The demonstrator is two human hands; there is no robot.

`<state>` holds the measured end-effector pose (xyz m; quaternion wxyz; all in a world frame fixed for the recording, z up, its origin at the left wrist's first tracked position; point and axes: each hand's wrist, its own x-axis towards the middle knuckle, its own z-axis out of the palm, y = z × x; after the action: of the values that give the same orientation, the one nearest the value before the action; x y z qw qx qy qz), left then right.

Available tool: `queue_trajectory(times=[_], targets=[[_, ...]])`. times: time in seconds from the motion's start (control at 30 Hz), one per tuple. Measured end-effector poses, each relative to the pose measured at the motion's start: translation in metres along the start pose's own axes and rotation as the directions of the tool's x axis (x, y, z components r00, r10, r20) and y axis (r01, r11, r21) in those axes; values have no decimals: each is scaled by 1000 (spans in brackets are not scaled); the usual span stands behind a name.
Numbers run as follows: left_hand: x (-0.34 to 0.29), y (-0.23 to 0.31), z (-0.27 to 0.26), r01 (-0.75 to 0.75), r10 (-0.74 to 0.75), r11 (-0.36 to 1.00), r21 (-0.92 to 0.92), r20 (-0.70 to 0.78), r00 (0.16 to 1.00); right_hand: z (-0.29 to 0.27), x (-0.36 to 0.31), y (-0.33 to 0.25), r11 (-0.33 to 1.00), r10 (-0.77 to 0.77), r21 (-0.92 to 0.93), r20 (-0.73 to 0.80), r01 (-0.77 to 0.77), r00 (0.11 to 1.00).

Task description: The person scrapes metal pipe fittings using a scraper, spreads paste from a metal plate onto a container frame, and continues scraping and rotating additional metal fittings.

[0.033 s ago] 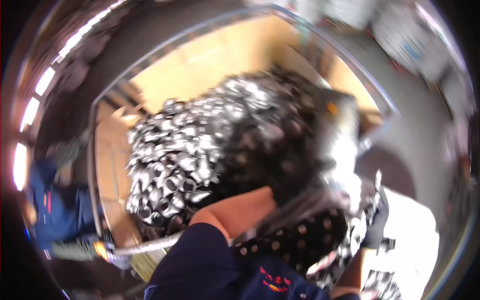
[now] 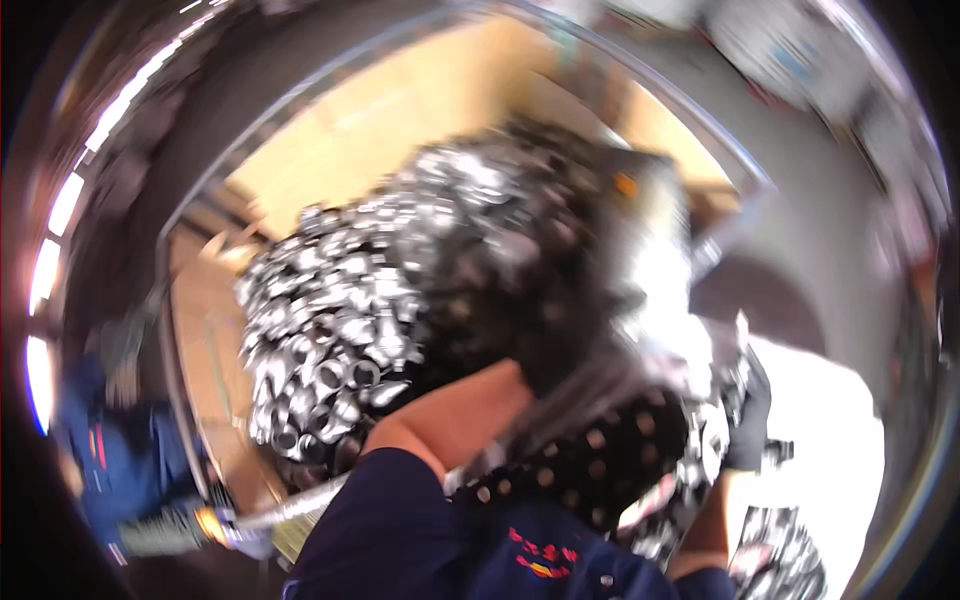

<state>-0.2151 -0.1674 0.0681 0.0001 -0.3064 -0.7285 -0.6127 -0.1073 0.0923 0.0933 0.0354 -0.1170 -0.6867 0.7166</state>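
Observation:
A heap of small shiny metal ring-like parts (image 2: 330, 330) fills a cardboard-lined bin (image 2: 370, 95). My left forearm (image 2: 455, 415) reaches over the bin's near side. Its hand is lost in the dark, blurred part of the heap, so its fingers do not show. At the right, my right hand (image 2: 745, 415), in a dark grey glove, is closed beside some silvery pieces; what it holds is too blurred to name. A shiny grey blurred piece with an orange spot (image 2: 650, 240) stands between the heap and that hand. Below lies black spotted cloth (image 2: 590, 460).
A metal rail (image 2: 168, 330) frames the bin. Beside my right arm is a white sack (image 2: 830, 440), with more shiny parts (image 2: 780, 555) at its near edge. A person in dark blue (image 2: 125, 450) is at the left. Large pale sacks (image 2: 775, 55) stand far right.
The view has shifted a little, so the bin and heap sit further left. Both my hands keep about the same places relative to the bin and sack.

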Motion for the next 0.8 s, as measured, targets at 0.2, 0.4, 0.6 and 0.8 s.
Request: queue_trajectory(times=[0.2, 0.4, 0.6, 0.8], targets=[[1, 7, -18, -145, 138, 932, 331, 44, 989, -44, -55, 63, 972, 231, 76, -172, -220, 958], [7, 19, -29, -217, 170, 888, 406, 149, 974, -58, -81, 81, 961, 180, -150, -303, -233, 936], [4, 22, -35, -346, 242, 703, 621, 248, 938, -57, -33, 47, 668, -288, -725, -460, -167, 840], [6, -7, -45, -372, 254, 600, 708, 272, 928, -75, -30, 105, 405, -107, -804, -515, -436, 851]])
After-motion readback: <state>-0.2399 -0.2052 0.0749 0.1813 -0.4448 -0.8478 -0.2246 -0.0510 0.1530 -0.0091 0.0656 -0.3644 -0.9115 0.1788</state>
